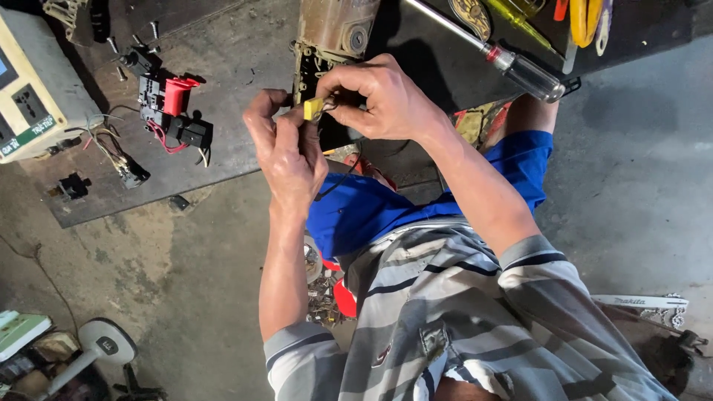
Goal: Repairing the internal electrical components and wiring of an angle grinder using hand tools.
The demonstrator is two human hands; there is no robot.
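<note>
hands: 2 | left hand (286,152), right hand (379,96) both pinch 1 yellow connector (313,109)

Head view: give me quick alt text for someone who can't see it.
Both hands, left and right, pinch a small yellow part with wires, in front of a worn power tool body. A black and red switch lies to the left on the dark board; a screwdriver lies to the right.

— What sort of place are we looking at?
— A repair workshop. Screwdrivers (512,63) are lying on a grimy dark worktop (223,148), a red-and-black switch assembly (169,111) is sitting there with loose wires, and the stained concrete floor (148,282) is showing below.
</note>
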